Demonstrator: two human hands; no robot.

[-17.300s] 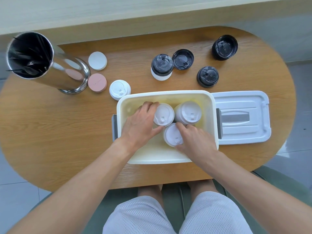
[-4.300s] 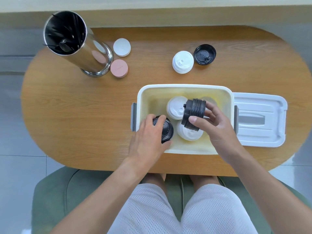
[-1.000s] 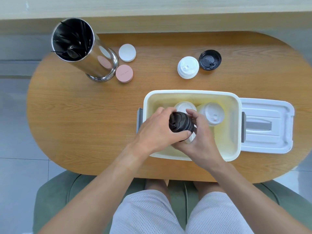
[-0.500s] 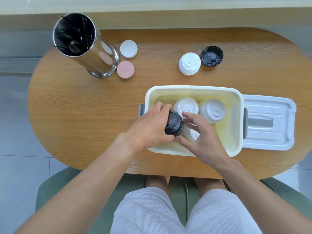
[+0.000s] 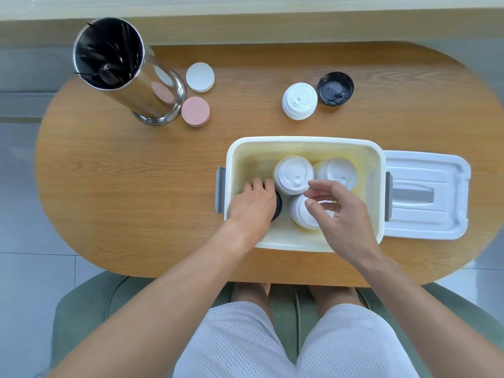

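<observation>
Well, left hand (image 5: 252,206) fingers curl over round black lid (image 5: 278,204); right hand (image 5: 342,214) fingers apart.

- One view is supplied, taken by a wide-angle camera worn on the head, above and behind both hands.
- It is aimed forward and steeply down, so the counter (image 5: 136,186) is seen almost from overhead.
- The left hand (image 5: 252,207) and right hand (image 5: 341,211) are framed close, near the centre.
- The counter's far edge is caught beyond them, and the lap (image 5: 272,345) behind them.

Cups (image 5: 293,174) in bin (image 5: 300,140), lid (image 5: 425,197) just right
</observation>
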